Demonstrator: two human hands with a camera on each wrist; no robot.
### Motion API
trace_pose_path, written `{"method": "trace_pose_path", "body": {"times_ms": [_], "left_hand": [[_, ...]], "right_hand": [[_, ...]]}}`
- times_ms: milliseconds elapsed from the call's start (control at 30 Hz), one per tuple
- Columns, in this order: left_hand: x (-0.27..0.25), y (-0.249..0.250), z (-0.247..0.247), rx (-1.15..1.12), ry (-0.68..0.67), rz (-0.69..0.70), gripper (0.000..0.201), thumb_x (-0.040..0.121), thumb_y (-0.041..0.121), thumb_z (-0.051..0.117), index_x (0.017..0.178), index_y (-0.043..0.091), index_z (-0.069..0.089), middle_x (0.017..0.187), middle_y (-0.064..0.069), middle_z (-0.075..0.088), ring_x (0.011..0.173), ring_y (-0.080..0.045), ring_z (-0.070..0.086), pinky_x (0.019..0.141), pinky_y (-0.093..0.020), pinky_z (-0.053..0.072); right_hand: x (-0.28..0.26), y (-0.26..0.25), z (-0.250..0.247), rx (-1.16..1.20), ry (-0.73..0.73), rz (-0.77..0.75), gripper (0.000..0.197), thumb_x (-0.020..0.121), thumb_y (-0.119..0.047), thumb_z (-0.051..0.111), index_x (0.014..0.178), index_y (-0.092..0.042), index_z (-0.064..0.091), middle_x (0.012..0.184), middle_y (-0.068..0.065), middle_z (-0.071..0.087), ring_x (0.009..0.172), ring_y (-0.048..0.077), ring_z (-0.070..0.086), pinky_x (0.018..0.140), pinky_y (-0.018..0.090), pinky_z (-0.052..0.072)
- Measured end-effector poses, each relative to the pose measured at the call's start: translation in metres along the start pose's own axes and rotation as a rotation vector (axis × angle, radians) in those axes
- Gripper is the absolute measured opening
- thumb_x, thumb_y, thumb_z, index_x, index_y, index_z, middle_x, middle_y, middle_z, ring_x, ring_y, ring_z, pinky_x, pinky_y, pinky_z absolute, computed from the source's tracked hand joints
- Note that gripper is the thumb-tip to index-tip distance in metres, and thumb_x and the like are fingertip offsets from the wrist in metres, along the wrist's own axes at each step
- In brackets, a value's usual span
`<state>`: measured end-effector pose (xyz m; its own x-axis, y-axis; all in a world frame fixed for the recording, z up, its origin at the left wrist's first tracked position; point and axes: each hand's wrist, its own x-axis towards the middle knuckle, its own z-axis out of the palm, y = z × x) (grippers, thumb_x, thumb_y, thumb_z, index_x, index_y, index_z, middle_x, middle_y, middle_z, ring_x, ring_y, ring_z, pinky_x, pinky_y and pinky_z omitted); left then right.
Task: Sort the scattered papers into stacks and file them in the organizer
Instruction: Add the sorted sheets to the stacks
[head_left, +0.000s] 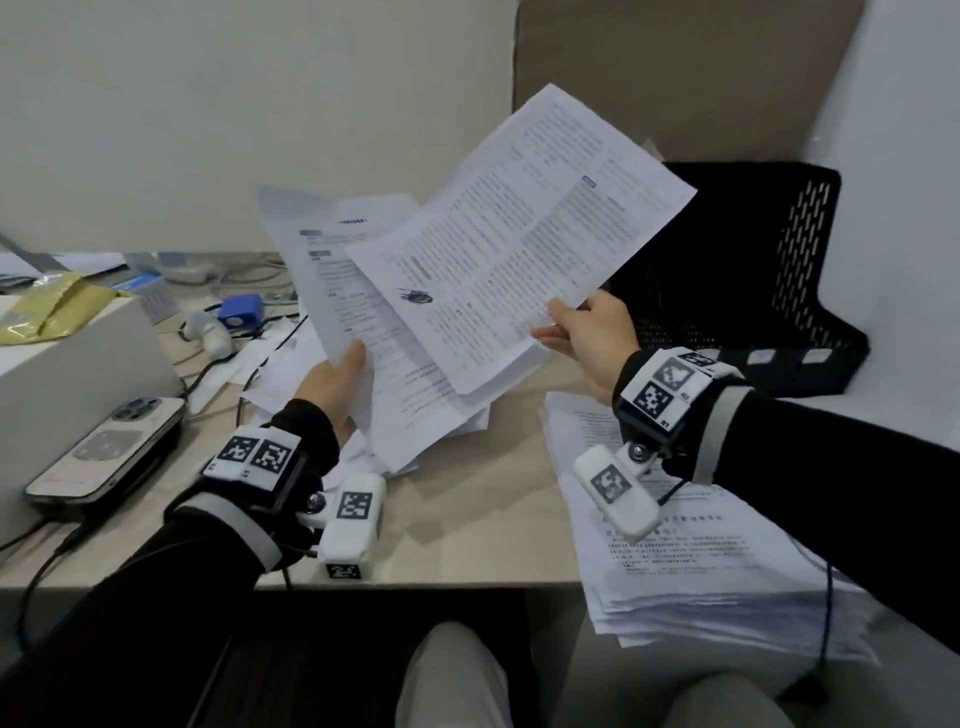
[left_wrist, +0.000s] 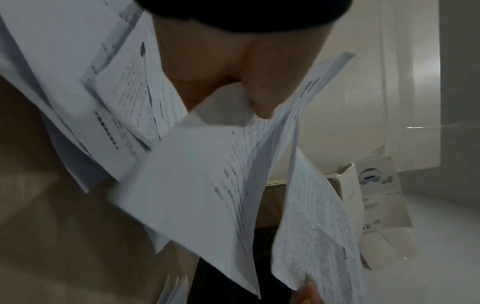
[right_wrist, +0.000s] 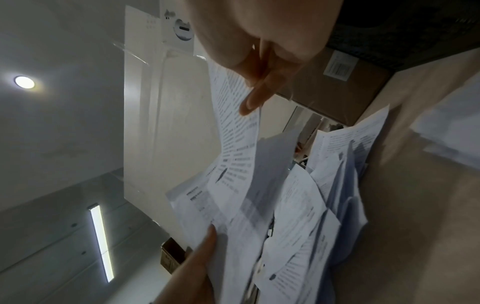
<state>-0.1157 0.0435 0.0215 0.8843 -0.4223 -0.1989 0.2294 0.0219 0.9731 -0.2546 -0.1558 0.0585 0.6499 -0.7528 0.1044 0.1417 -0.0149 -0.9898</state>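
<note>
My right hand (head_left: 576, 332) pinches the lower edge of a printed sheet (head_left: 524, 228), lifted and tilted above the desk. The right wrist view shows its fingers (right_wrist: 255, 96) on that sheet (right_wrist: 233, 131). My left hand (head_left: 337, 384) grips a bundle of printed papers (head_left: 363, 312) by its lower left edge, thumb on top; in the left wrist view the thumb (left_wrist: 262, 98) presses those papers (left_wrist: 197, 174). More loose sheets (head_left: 280, 374) lie beneath. A squared stack (head_left: 691, 561) sits at the desk's right front. The black mesh organizer (head_left: 779, 291) stands at the back right.
A phone (head_left: 109, 447) lies on a white box (head_left: 78, 364) at the left, with a yellow packet (head_left: 47, 312) behind it. A blue device (head_left: 240, 312), a white object and cables clutter the back left. The desk's front edge (head_left: 415, 584) runs below my wrists.
</note>
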Motion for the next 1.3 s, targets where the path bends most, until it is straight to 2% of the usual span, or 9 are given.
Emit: {"method": "trace_pose_path", "body": {"times_ms": [133,267,400,600,733,867,1100,1200,1300], "left_hand": [[-0.009,0.005,0.010,-0.004,-0.085,0.051,0.042,0.091,0.043,0.052,0.118,0.010,0.053,0.110,-0.008,0.066,0.100,-0.027,0.063,0.091,-0.044,0.050],[-0.016,0.005,0.022,0.083,-0.086,0.091,0.026,0.093,0.016,0.056,0.117,0.007,0.055,0.099,-0.008,0.066,0.086,-0.022,0.063,0.080,-0.037,0.051],[-0.016,0.005,0.017,0.153,-0.032,0.084,0.029,0.090,0.008,0.057,0.118,0.001,0.056,0.112,-0.015,0.065,0.098,-0.031,0.062,0.098,-0.046,0.047],[-0.026,-0.002,0.011,0.085,-0.155,0.068,0.021,0.094,0.013,0.053,0.114,0.007,0.056,0.099,-0.004,0.066,0.091,-0.021,0.064,0.088,-0.040,0.046],[-0.023,-0.005,-0.008,0.140,-0.082,0.042,0.015,0.095,0.013,0.052,0.109,0.008,0.057,0.098,-0.007,0.065,0.089,-0.026,0.062,0.097,-0.044,0.045],[-0.019,-0.011,-0.027,0.204,-0.024,0.001,0.014,0.094,0.013,0.054,0.107,0.009,0.056,0.104,-0.010,0.063,0.084,-0.024,0.061,0.099,-0.046,0.044],[-0.022,-0.016,-0.034,0.281,0.046,-0.044,0.033,0.092,0.016,0.057,0.122,0.002,0.055,0.119,-0.016,0.060,0.106,-0.032,0.057,0.103,-0.048,0.041],[-0.026,-0.019,-0.032,0.281,-0.001,-0.082,0.033,0.093,0.012,0.054,0.124,0.000,0.053,0.115,-0.015,0.059,0.104,-0.031,0.056,0.100,-0.046,0.042],[-0.033,-0.023,-0.031,0.291,-0.047,-0.153,0.028,0.093,0.012,0.054,0.119,0.003,0.053,0.103,-0.014,0.063,0.097,-0.032,0.058,0.093,-0.045,0.044]], "right_hand": [[-0.018,0.012,-0.007,0.034,-0.098,0.058,0.016,0.096,-0.004,0.049,0.111,-0.003,0.054,0.093,0.005,0.064,0.061,0.010,0.069,0.059,0.018,0.058],[-0.029,0.020,-0.014,-0.062,-0.172,0.129,0.020,0.095,-0.007,0.053,0.115,-0.006,0.056,0.102,0.004,0.066,0.063,0.007,0.069,0.054,0.016,0.055],[-0.025,0.014,-0.034,-0.140,-0.111,0.160,0.006,0.093,-0.011,0.057,0.096,-0.014,0.061,0.089,-0.001,0.069,0.052,0.002,0.062,0.041,0.012,0.040],[-0.017,0.007,-0.062,-0.213,-0.041,0.127,0.003,0.093,-0.013,0.058,0.091,-0.010,0.059,0.082,0.000,0.065,0.051,0.002,0.059,0.041,0.015,0.037],[-0.007,0.002,-0.091,-0.293,0.055,0.114,0.009,0.095,-0.011,0.054,0.102,-0.008,0.059,0.082,0.003,0.061,0.053,0.006,0.052,0.036,0.014,0.032],[-0.005,0.004,-0.119,-0.386,0.036,0.103,0.018,0.096,-0.007,0.051,0.081,-0.016,0.059,0.073,0.000,0.051,0.056,0.009,0.043,0.033,0.014,0.028],[-0.006,0.012,-0.139,-0.413,0.082,0.120,0.017,0.096,-0.007,0.051,0.082,-0.016,0.057,0.072,0.003,0.049,0.059,0.010,0.044,0.036,0.015,0.031],[-0.005,0.012,-0.140,-0.376,0.156,0.098,0.011,0.097,-0.007,0.047,0.091,-0.009,0.057,0.074,0.005,0.052,0.058,0.011,0.045,0.040,0.018,0.033],[-0.007,0.006,-0.139,-0.318,0.222,0.071,0.019,0.098,-0.007,0.047,0.080,-0.013,0.052,0.073,0.005,0.050,0.058,0.011,0.047,0.035,0.014,0.033]]}}
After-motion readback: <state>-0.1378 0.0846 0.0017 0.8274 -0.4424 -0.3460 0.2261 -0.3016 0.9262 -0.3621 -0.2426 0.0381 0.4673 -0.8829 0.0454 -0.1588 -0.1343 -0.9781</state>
